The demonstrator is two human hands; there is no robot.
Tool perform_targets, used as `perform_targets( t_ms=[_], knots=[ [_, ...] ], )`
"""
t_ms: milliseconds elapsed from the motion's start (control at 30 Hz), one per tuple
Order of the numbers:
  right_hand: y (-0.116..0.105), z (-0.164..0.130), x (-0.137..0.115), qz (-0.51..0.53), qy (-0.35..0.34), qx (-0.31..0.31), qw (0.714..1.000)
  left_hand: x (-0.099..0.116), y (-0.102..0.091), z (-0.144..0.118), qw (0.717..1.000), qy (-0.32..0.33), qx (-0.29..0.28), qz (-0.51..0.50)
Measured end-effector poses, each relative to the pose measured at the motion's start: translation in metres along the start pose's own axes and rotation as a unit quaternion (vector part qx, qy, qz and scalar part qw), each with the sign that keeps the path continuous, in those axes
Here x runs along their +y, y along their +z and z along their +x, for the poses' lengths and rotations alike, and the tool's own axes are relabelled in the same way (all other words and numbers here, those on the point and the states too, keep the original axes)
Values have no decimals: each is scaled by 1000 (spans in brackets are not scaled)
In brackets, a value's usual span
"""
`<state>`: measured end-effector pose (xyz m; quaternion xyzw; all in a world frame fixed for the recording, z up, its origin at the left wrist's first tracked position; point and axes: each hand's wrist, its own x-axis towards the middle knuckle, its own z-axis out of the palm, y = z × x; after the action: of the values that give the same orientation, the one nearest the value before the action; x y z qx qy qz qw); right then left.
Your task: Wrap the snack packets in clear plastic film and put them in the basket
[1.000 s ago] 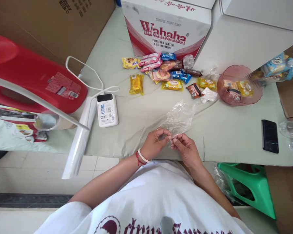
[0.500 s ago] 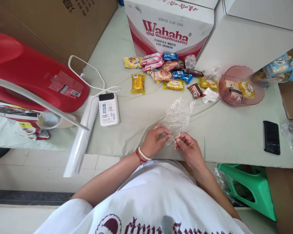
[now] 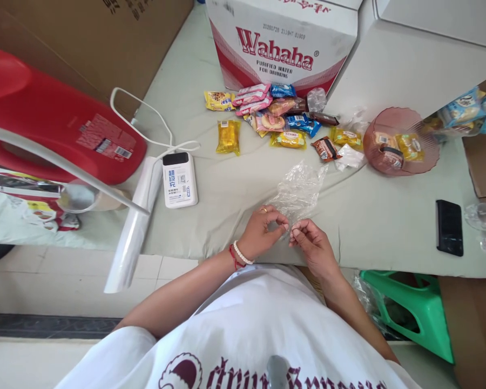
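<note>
Here, at lower centre, the left hand [image 3: 263,231] and right hand [image 3: 312,246] pinch the crinkled clear plastic bag's [image 3: 298,189] near edge on the bench [image 3: 243,183] — thin film could slip or tear.

Single head-worn view, looking steeply down and forward, close over the table edge [image 3: 210,254], far side seemingly cropped

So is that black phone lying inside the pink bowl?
No, the black phone lies flat on the table cloth apart from the pink bowl, which holds wrapped snacks.
</note>
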<state>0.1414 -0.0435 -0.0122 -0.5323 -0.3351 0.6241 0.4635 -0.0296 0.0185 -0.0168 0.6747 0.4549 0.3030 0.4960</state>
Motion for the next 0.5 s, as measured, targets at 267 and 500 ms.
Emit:
perform_targets(
  t_ms=[267,500],
  knots=[
    [0,1,1,-21,15,14,1000,0,-8,5,987,-78,36,-134],
    [-24,-6,0,-91,21,25,995,-4,-31,10,897,-194,152,-367]
  ],
)
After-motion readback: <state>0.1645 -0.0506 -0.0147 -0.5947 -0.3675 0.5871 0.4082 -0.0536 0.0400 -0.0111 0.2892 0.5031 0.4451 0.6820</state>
